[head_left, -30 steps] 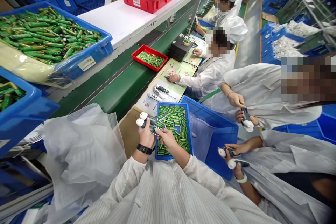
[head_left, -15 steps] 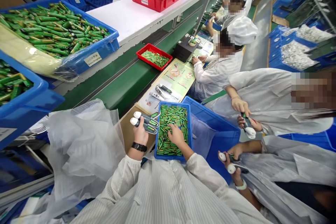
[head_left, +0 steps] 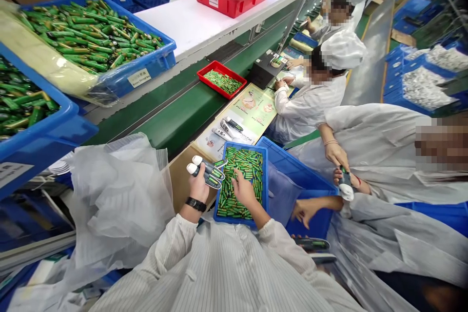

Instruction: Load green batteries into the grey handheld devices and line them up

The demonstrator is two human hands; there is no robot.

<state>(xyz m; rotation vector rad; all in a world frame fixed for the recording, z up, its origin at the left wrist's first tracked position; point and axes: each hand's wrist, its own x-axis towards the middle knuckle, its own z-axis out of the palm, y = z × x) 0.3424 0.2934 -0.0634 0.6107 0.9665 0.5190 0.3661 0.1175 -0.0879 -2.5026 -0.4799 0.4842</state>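
My left hand [head_left: 198, 186], with a black watch on the wrist, is closed around white-and-dark handheld devices [head_left: 209, 173] whose battery slots show green batteries. The devices lie at the left edge of a blue tray [head_left: 266, 180]. Many green batteries [head_left: 246, 158] fill that tray. Over its middle, my right hand [head_left: 243, 189] reaches in with the fingers at the batteries; whether it pinches one is too small to tell.
A blue bin [head_left: 318, 180] stands right of the tray, with a co-worker's hand [head_left: 306, 210] over it. Clear plastic bags [head_left: 120, 204] lie left. Devices [head_left: 224, 129] rest on a printed mat [head_left: 252, 107] ahead, near a red tray [head_left: 222, 79].
The view has shifted slightly. My right hand has moved a little within the tray. A co-worker's hand at the right has let go of a device and reached over the blue bin.
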